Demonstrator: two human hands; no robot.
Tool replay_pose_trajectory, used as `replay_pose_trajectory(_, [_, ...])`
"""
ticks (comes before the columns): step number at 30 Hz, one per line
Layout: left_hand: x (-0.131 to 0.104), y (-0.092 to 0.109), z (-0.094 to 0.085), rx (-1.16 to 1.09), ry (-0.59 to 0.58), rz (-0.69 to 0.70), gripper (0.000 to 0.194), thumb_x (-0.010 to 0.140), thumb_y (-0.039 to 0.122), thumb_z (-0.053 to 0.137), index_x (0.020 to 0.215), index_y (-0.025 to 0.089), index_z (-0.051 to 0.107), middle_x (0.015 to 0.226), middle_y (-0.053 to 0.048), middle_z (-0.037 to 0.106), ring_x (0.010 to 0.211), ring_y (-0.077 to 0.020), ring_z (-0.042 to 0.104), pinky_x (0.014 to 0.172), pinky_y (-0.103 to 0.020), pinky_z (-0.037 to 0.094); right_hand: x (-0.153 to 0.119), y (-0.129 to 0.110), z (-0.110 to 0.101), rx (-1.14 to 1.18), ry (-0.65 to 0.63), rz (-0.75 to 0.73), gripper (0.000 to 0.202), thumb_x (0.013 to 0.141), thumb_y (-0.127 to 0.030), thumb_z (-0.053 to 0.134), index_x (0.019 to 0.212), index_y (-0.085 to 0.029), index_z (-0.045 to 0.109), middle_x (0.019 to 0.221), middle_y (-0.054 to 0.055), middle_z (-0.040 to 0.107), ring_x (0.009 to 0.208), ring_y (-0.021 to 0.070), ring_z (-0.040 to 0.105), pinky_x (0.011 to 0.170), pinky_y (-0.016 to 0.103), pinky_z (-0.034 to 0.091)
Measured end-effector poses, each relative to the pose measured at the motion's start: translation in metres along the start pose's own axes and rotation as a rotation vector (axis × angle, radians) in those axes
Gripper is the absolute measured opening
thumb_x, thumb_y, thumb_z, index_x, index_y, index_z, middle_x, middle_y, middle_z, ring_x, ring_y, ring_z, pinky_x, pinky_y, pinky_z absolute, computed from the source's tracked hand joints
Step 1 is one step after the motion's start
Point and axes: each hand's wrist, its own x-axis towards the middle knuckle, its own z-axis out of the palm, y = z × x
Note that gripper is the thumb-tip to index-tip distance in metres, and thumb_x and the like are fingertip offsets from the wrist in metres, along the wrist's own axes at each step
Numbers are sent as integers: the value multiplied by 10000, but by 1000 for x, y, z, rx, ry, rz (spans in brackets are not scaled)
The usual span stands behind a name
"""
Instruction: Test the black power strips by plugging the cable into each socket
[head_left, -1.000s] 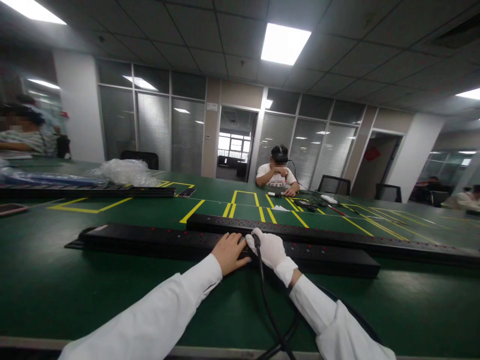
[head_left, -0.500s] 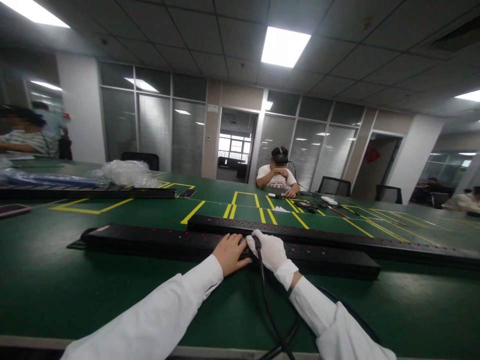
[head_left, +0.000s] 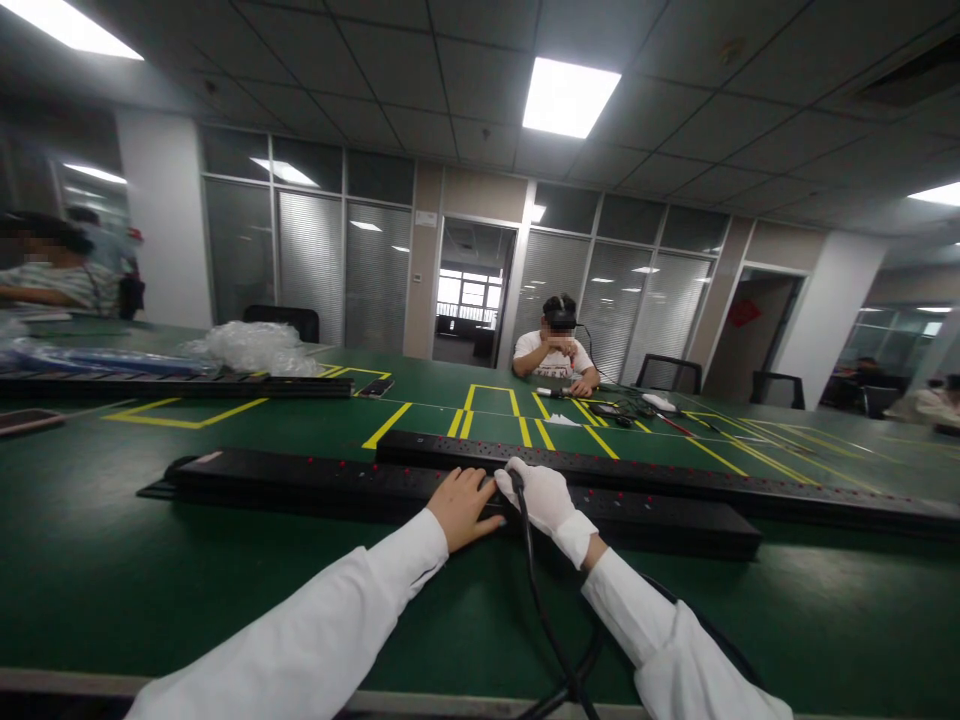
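Here's the green table [head_left: 300, 600], wide across the scene; on it the far strip [head_left: 675, 474] lies just beyond the near strip [head_left: 367, 490], barring that side and reaching farther right; the near strip's long axis runs left to right; clear wrap [head_left: 255, 347] heaps far left; the gloved right hand [head_left: 544, 497] pinches the black cable [head_left: 534, 582] mid-strip, its length trailing near; the bare left hand [head_left: 463, 505] lies on the near strip, fingers outstretched.

Crumpled clear plastic [head_left: 259, 348] at left, office chair [head_left: 296, 320] behind; phone [head_left: 376, 387] nearby. Person [head_left: 546, 352] opposite, wearing headset [head_left: 566, 318].
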Motion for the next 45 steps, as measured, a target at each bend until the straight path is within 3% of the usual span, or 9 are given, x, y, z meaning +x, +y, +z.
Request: replay_pose_trajectory(45, [0, 1, -1, 10, -2, 0, 486, 769, 524, 454, 1131, 199, 454, 1091, -106, 521, 1045, -266, 455, 889, -417, 336, -6, -2, 0, 26, 51, -2, 349, 867, -496, 321, 907, -250, 567, 721, -5, 666, 659, 117, 596, 585, 197, 290])
